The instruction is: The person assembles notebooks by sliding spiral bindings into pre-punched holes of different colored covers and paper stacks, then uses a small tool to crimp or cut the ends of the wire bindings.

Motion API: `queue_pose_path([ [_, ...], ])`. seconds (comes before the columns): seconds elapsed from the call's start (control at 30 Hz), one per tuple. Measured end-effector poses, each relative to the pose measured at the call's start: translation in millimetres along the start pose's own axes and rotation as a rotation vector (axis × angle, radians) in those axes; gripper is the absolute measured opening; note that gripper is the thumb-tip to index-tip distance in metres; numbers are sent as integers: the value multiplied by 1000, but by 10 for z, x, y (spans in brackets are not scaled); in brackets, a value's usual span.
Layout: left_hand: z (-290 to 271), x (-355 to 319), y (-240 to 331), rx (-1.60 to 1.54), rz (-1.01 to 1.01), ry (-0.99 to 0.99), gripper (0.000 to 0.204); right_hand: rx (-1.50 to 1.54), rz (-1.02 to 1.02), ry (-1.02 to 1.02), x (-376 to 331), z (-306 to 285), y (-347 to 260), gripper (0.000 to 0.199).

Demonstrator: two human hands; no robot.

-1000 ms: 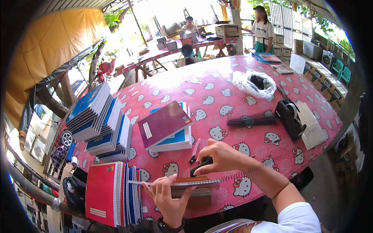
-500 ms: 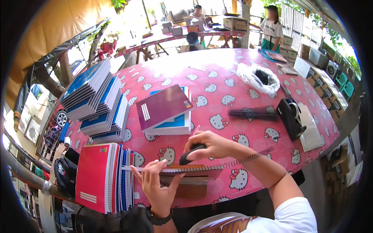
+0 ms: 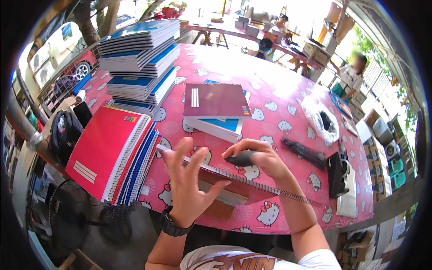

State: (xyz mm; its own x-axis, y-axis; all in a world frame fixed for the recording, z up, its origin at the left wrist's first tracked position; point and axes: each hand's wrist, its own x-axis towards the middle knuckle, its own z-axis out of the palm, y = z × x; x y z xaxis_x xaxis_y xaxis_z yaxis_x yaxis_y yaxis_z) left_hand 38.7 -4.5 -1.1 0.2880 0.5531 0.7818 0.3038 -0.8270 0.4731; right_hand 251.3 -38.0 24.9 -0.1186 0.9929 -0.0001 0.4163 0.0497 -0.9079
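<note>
A spiral-bound notebook (image 3: 234,189) with a wire coil along its upper edge lies tilted at the near edge of the pink patterned table (image 3: 279,99). My left hand (image 3: 189,180), fingers spread, presses against the notebook's near-left end. My right hand (image 3: 258,157) rests on the coil and grips a small dark tool (image 3: 240,158). A maroon notebook (image 3: 217,101) tops a short stack just beyond the hands.
A fanned pile of red and blue spiral notebooks (image 3: 114,150) lies at the left. A tall stack of blue notebooks (image 3: 139,63) stands behind it. A black comb spine (image 3: 302,153), a tape dispenser (image 3: 339,173) and a clear plastic bag (image 3: 320,119) lie to the right. People are at tables beyond.
The view has shifted closer and to the left. My left hand has spread its fingers wider against the notebook; my right hand has stayed on the coil with the dark tool.
</note>
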Motion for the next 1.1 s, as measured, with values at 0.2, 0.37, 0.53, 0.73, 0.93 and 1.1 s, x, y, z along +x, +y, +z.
queue_pose_path([
  [0.2,-22,-38,-575,-864,-419,152,76,-15,-183,76,1,41,-66,58],
  [0.37,-18,-98,-561,-983,-602,46,55,284,-298,-101,-9,192,-101,49],
  [0.53,9,-64,-564,-1026,-611,78,50,537,-361,-76,12,85,-225,42],
  [0.73,40,-113,-582,-1021,-593,98,47,79,-316,-57,120,97,-255,55],
  [0.93,11,-68,-458,-1072,-555,83,49,298,-166,-26,134,8,-109,63],
  [1.1,128,-42,-403,-1055,-408,167,53,74,-127,-45,106,45,-121,62],
])
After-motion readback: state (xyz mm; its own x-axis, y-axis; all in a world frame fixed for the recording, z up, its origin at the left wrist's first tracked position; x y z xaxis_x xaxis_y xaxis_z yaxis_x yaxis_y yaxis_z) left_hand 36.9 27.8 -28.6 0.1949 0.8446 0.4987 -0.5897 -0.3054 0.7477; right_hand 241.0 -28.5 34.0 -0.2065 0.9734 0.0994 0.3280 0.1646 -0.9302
